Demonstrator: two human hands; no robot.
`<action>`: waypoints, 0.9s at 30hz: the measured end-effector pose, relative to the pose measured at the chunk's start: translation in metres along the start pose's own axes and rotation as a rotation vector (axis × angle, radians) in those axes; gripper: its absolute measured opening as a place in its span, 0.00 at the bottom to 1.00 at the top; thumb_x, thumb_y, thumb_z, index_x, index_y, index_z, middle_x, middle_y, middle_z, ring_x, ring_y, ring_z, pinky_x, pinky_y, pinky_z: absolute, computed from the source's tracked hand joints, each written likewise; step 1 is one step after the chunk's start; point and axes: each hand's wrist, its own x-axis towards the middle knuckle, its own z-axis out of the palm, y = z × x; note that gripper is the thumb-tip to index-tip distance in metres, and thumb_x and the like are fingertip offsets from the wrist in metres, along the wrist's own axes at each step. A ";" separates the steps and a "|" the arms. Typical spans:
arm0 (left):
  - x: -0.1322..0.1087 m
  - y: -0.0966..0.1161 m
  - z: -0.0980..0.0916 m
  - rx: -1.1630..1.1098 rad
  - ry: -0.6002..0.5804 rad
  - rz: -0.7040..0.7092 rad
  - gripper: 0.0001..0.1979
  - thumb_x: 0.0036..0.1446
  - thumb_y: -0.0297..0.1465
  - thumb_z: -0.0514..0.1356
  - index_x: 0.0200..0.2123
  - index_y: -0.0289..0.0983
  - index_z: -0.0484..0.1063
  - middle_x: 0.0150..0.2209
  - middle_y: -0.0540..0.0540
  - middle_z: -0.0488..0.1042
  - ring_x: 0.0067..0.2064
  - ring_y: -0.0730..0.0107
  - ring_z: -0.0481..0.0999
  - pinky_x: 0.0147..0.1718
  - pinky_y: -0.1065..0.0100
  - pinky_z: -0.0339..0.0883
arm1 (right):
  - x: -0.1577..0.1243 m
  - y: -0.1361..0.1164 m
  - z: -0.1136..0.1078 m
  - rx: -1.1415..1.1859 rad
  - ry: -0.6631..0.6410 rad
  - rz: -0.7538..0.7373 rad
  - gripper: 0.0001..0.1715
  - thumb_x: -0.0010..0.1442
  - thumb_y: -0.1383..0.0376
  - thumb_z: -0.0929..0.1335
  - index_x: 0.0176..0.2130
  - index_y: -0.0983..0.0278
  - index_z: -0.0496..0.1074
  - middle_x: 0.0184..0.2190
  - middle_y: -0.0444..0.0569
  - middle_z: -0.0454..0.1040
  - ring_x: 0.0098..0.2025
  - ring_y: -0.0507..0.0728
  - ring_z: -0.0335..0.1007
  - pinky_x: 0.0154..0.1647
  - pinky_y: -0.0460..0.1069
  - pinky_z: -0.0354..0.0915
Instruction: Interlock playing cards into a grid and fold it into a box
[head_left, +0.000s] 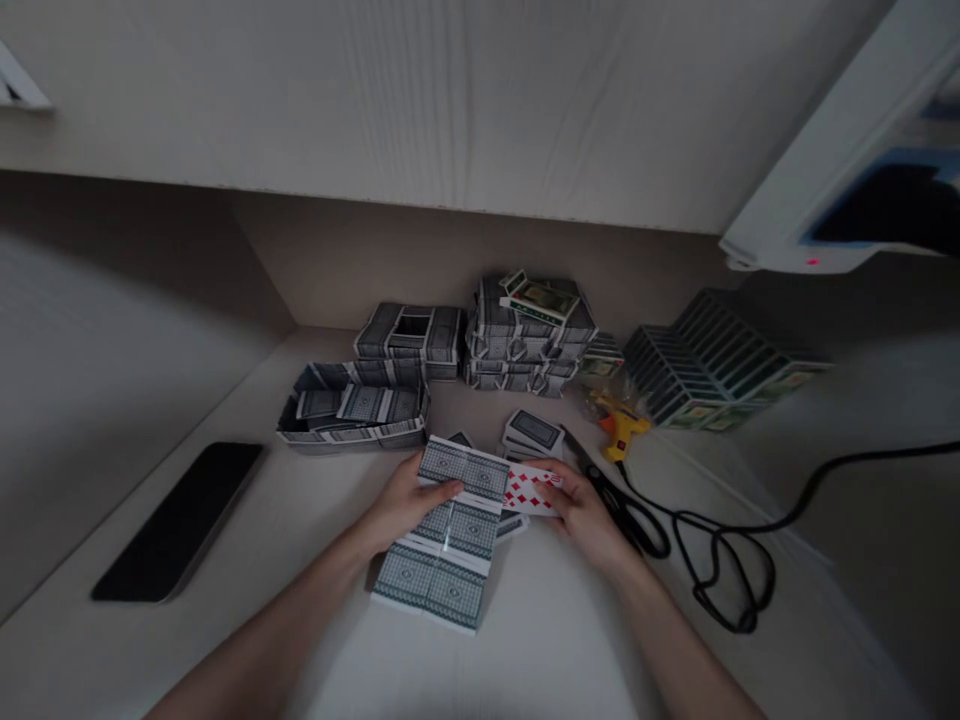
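Note:
My left hand (409,505) grips the upper left part of a panel of joined playing cards (439,580), thumb across its patterned backs. The panel shows three rows of grey-patterned card backs. In my right hand (585,505) is a single playing card (529,490), face up with red diamonds, pinched by its right end. The card's left end meets the panel's upper right edge; whether it lies under or against it I cannot tell. Just beyond my hands lies a loose pile of playing cards (534,430), partly hidden.
An open card-covered box (352,440) holds folded card pieces. Behind stand more card-built boxes (525,340), a small card packet on top. To the right are scissors (630,515), a yellow glue gun (622,430), a black cable (720,530) and stacked card packs (720,350). A phone (180,520) lies left.

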 end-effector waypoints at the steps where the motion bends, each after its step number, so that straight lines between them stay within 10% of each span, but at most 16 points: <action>1: 0.000 -0.001 0.000 0.006 0.001 0.006 0.20 0.38 0.34 0.68 0.37 0.36 0.71 0.37 0.44 0.77 0.41 0.58 0.75 0.39 0.63 0.67 | 0.000 0.001 0.001 -0.001 0.005 -0.011 0.15 0.44 0.61 0.73 0.34 0.62 0.73 0.27 0.44 0.76 0.24 0.51 0.68 0.20 0.42 0.60; 27: -0.001 0.000 0.004 0.024 -0.004 -0.032 0.20 0.38 0.36 0.68 0.36 0.35 0.71 0.36 0.44 0.77 0.39 0.60 0.75 0.38 0.64 0.67 | 0.003 0.010 -0.001 -0.166 -0.024 -0.103 0.18 0.49 0.53 0.69 0.36 0.62 0.68 0.21 0.41 0.68 0.17 0.47 0.53 0.15 0.42 0.45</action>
